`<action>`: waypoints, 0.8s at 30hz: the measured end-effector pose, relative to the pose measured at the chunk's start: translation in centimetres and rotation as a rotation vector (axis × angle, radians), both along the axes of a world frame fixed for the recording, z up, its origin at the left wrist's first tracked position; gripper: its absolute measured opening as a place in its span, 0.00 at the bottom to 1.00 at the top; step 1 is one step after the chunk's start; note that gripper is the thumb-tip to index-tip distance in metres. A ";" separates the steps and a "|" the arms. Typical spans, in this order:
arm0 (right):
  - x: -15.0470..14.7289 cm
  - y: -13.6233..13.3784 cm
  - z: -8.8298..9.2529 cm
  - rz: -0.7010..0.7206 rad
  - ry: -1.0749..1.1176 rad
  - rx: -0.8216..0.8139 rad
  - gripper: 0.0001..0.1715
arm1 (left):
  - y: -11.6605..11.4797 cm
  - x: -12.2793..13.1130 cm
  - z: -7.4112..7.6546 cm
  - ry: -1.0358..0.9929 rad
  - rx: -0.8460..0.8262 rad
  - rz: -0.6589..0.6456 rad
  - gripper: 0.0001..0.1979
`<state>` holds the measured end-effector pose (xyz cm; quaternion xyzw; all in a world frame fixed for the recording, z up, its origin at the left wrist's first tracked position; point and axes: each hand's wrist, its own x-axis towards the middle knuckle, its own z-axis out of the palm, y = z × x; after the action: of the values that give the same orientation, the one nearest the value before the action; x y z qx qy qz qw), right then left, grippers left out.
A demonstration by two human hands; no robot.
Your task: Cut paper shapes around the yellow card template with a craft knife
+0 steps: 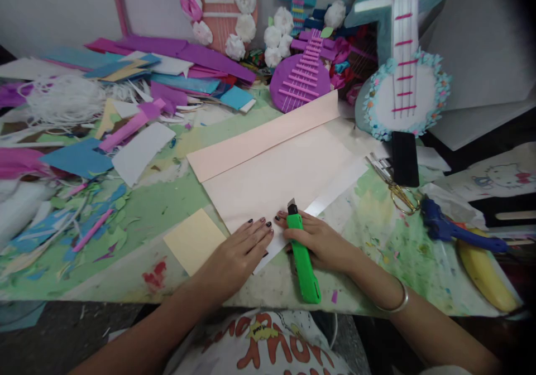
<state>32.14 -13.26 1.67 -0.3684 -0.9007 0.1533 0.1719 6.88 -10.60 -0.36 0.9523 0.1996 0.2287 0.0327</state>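
Note:
My left hand (pixel 239 256) lies flat, fingers stretched out, on the near edge of a large pale pink paper sheet (pixel 276 174). My right hand (pixel 322 238) holds a green utility knife (pixel 304 263) between thumb and fingers, its short blade pointing away from me. The right fingertips also rest on the sheet, close to the left ones. A folded strip (pixel 263 138) runs along the sheet's far side. White paper (pixel 339 191) shows from beneath its right and near edges. A pale yellow paper piece (pixel 195 241) lies beside my left hand.
Paper scraps (pixel 92 157) and tangled white string (pixel 67 104) cover the left side. Paper-decorated model instruments, one purple (pixel 301 79) and one light blue (pixel 402 90), stand at the back. Rightward lie scissors (pixel 402 196), a black phone (pixel 405 160), a blue glue gun (pixel 456 227) and a banana (pixel 488 277).

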 end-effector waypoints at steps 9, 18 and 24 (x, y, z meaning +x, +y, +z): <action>-0.1 1.2 1.1 0.031 0.025 0.004 0.14 | 0.0 -0.4 0.5 0.138 -0.011 0.114 0.35; 0.2 1.9 0.6 0.038 -0.020 -0.050 0.15 | 0.6 -1.4 0.3 0.214 -0.046 0.058 0.39; 0.5 2.1 0.6 0.060 -0.023 -0.017 0.14 | 0.9 -1.6 0.4 0.249 -0.045 0.028 0.42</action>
<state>32.60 -11.12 2.23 -0.3445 -0.9119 0.1617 0.1538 5.30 -9.69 0.02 0.9695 0.2203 0.1047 0.0258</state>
